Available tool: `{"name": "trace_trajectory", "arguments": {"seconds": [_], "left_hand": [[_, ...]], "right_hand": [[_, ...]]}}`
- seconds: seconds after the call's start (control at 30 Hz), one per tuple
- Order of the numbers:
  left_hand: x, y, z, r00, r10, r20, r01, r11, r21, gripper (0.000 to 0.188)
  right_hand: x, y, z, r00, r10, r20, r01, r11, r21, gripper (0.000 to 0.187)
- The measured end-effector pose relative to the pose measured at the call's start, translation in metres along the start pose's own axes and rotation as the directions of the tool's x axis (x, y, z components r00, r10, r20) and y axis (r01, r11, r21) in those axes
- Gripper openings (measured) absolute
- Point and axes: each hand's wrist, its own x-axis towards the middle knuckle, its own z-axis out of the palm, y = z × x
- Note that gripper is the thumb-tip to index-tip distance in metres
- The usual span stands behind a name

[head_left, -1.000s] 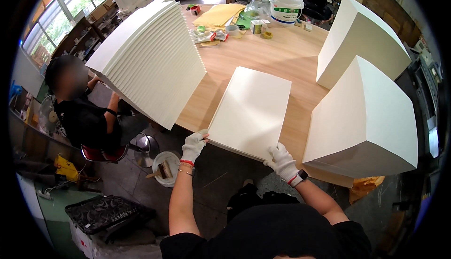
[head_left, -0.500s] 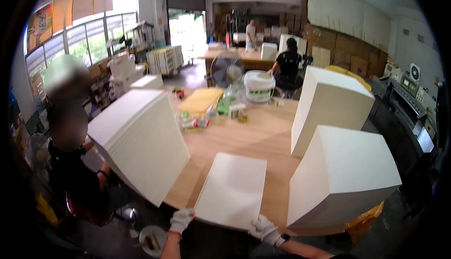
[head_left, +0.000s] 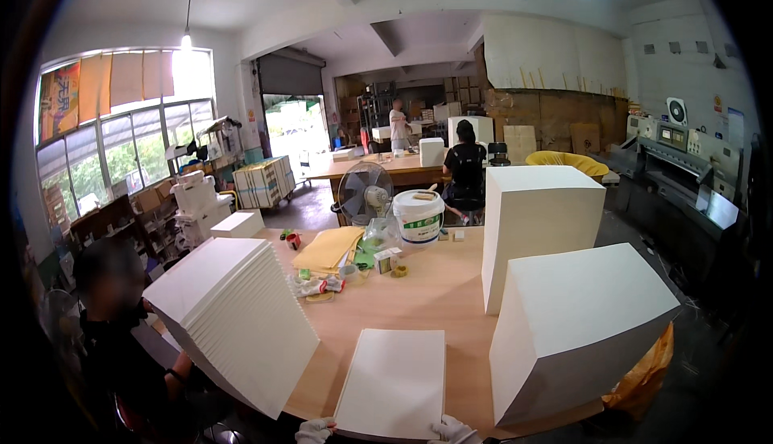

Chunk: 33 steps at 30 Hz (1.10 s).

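Observation:
A thin stack of white paper (head_left: 392, 379) lies on the wooden table in front of me, at its near edge. My left hand (head_left: 315, 430), in a white glove, grips the near left corner with curled fingers. At the near right side my right hand (head_left: 453, 430), also gloved, has its fingers closed at the stack's edge; the picture's lower border cuts off part of both hands. On the left leans a tall stack of white sheets (head_left: 250, 331) with layered edges. Two tall white stacks stand to the right, a nearer one (head_left: 580, 307) and a farther one (head_left: 539, 227).
A person (head_left: 121, 331) sits at the left beside the tall stack. Farther along the table (head_left: 386, 299) are a white bucket (head_left: 419, 223), yellow envelopes (head_left: 328, 249) and tape rolls. Beyond stand a fan (head_left: 365, 193), a seated person (head_left: 465, 166) and machinery (head_left: 680, 154) at the right.
The view has tilted upward, so the table, stacks and my hands appear lower in the picture. Both hands remain at the thin stack's near corners.

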Motion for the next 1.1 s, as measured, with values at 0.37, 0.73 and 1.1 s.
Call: {"name": "trace_trajectory", "arguments": {"seconds": [0.37,0.73,1.1], "left_hand": [[0.006,-0.013,0.000,1.000,-0.017,0.022,0.014,0.989,0.145,0.027],[0.008,-0.083,0.018,0.998,-0.037,0.047,0.047,0.973,-0.226,0.035],[0.063,0.163,-0.057,0.829,0.426,-0.361,-0.336,0.897,0.288,0.035]], "right_hand": [[0.014,-0.057,-0.038,0.963,0.107,0.246,-0.099,0.994,-0.047,0.042],[-0.016,-0.080,-0.078,0.988,-0.120,0.094,0.109,0.988,0.111,0.041],[-0.083,-0.033,-0.300,0.883,0.019,0.468,-0.294,0.801,0.521,0.028]]}}
